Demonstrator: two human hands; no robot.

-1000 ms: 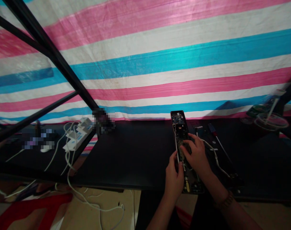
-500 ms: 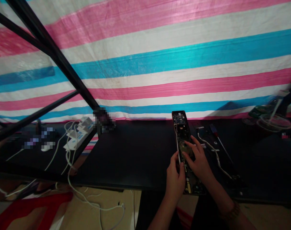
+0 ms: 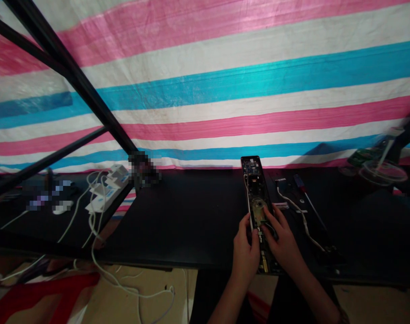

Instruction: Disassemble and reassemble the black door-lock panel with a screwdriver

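Note:
A long, narrow black device point(image 3: 254, 184) with bare circuitry showing lies on the black table, its far end pointing away from me. My left hand point(image 3: 246, 246) grips the device's left edge near its lower half, thumb on top. On the other side, my right hand point(image 3: 282, 234) has its thumb and fingers over the lower middle part, beside a round metal piece point(image 3: 259, 207). A dark strand shows between the right thumb and fingers; whether it is pinched is unclear. Near the device's lower end is a brass-coloured cylinder point(image 3: 265, 262).
Right of the device lie a white cable point(image 3: 304, 220) and a screwdriver point(image 3: 309, 200). A clear plastic cup point(image 3: 383, 173) stands farther right. On the left are a white power strip point(image 3: 107, 193) with cords and a black metal frame point(image 3: 86, 92). Striped sheeting hangs behind.
My right hand has slid down along the device, toward me, uncovering more of the round metal piece. My left hand keeps its place on the left edge. The view has shifted slightly.

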